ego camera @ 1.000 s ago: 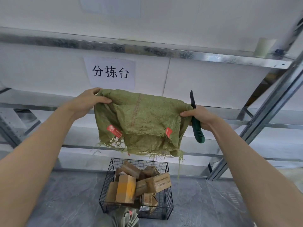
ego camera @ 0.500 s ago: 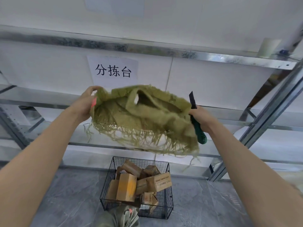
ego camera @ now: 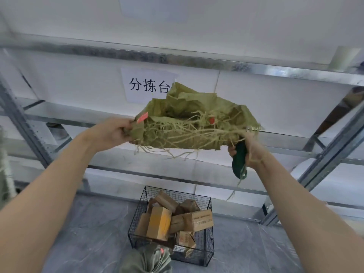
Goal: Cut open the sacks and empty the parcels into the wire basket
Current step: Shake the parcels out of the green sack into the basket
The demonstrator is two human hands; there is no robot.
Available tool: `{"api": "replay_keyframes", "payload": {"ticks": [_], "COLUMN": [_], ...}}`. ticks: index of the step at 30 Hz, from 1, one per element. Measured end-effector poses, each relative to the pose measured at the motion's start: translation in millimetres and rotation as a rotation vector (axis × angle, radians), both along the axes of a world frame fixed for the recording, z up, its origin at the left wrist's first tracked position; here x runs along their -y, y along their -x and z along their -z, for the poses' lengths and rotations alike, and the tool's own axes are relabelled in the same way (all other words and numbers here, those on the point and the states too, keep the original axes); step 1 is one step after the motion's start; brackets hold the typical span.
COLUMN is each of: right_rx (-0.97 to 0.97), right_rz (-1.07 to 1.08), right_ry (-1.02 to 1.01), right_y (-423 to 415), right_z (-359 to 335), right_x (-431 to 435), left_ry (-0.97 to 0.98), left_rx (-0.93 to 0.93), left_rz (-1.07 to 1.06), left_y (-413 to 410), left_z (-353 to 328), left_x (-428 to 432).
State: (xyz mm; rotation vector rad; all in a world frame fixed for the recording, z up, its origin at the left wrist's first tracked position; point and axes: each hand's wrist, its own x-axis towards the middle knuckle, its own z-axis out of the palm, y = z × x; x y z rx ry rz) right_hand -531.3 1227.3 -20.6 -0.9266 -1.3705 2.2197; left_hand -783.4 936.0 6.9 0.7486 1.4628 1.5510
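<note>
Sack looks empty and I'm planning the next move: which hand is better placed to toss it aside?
Probably left: the left hand grips only the sack at its edge, while the right hand also holds the knife, with frayed threads draped over it.

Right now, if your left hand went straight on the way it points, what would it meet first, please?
The green sack that it grips by one edge: the left hand points up and rightward into the crumpled fabric. Behind that, probably the white back panel, though depth is unclear.
</note>
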Motion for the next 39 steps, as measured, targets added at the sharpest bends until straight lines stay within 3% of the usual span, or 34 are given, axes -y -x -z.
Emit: {"api": "replay_keyframes", "payload": {"ticks": [3,7,17,23,27,39], "right_rx": [-0.092,-0.035,0.25,0.312,0.324,0.299], "right_rz": [-0.103,-0.189,-0.258,-0.34,-0.411,-0.508], "right_ry": [0.131,0.068,-0.09,-0.174,-0.192,-0.194], "right_y": [-2.0,9.5,61.3,95.5,116.8,157.6], "right_z": [7.4,16.7,52.5,65.8,67.0,70.3], "right_x": [-1.8,4.4,44.6,98.4,144.0,299.4], "left_ry": [-0.133,-0.194,0.237,0.376,0.474,0.452], "left_rx": [0.215,0.393,-0.12,-0.175,-0.239,-0.202], "left_rz": [-0.151,-0.306,-0.576,-0.517,-0.669,-0.895], "left_y": [-3.8,-10.5,-35.5,-48.6,-53.6,-49.0], "left_z": [6.9,19.2,47.0,56.6,58.8,68.1], "left_x": [15.3,30.3,88.1,158.3,206.1,358.2]}}
